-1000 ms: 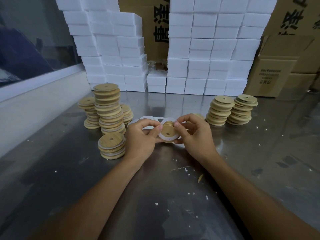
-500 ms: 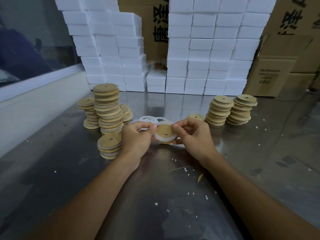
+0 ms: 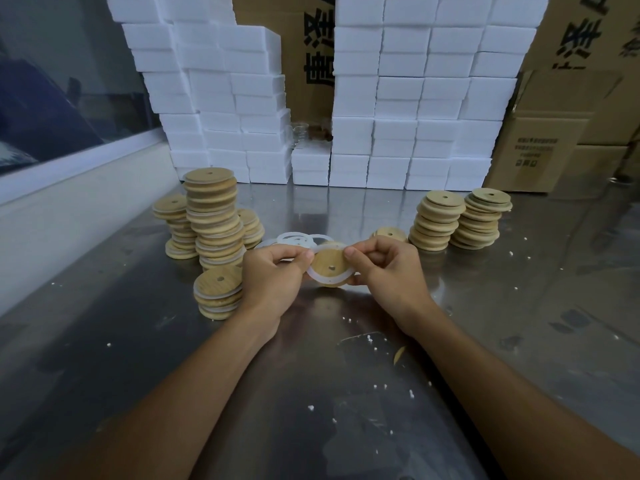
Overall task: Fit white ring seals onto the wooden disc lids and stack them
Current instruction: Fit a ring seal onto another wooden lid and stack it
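Between both hands, just above the steel table (image 3: 311, 393), is a wooden disc lid (image 3: 330, 266) with a small centre hole and a white ring seal (image 3: 317, 276) around its edge. My left hand (image 3: 273, 275) pinches its left rim; my right hand (image 3: 388, 268) pinches the right rim, thumb on top. Loose white ring seals (image 3: 294, 239) lie on the table just behind. A short stack of sealed lids (image 3: 217, 294) stands left of my left hand, with taller stacks (image 3: 213, 216) behind it. Stacks of bare lids (image 3: 438, 220) stand at the right.
A single lid (image 3: 389, 233) lies behind my right hand. White foam blocks (image 3: 398, 98) are piled along the back, with cardboard boxes (image 3: 540, 150) at the right. A white ledge (image 3: 69, 209) borders the table on the left. White crumbs dot the surface.
Both hands have kept hold of the lid and drawn it slightly toward me. The disc has tilted so its face shows more, and the ring sits further down around its edge.
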{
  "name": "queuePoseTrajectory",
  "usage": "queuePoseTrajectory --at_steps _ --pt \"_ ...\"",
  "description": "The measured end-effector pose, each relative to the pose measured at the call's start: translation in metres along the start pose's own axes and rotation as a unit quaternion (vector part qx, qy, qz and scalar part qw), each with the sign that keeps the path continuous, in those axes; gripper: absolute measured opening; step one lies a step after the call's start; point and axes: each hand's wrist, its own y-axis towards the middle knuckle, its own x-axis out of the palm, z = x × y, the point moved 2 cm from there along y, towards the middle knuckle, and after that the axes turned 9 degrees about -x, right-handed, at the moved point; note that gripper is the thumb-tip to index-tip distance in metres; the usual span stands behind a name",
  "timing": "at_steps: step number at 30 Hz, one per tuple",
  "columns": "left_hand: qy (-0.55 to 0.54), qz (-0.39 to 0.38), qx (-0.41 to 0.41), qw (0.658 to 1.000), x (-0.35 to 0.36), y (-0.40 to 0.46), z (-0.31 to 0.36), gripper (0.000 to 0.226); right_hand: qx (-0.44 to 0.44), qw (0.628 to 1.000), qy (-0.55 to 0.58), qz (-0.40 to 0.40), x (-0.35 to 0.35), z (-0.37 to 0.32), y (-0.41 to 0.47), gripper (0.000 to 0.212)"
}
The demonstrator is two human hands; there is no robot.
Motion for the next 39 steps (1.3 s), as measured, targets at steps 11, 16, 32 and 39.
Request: queuePoseTrajectory --at_steps 11,16,32,39 --pt "0.019 -0.025 -0.028 0.999 -0.004 0.0 0.004 0.027 0.055 0.997 0.046 -0.029 -0.007 -0.001 0.003 0.009" --pt "0.022 -0.033 -0.033 0.999 -0.008 0.0 0.004 0.019 0.075 0.995 0.058 -0.034 -0.005 0.003 0.001 0.018" --pt "0.077 -0.055 0.159 0.983 -0.002 -0.013 0.013 0.028 -0.171 0.964 -0.203 -0.034 0.002 -0.008 -0.002 0.009" --pt "0.072 -0.04 0.145 0.986 -0.003 -0.01 0.011 0.029 -0.178 0.965 -0.189 -0.034 0.002 -0.006 -0.003 0.003"
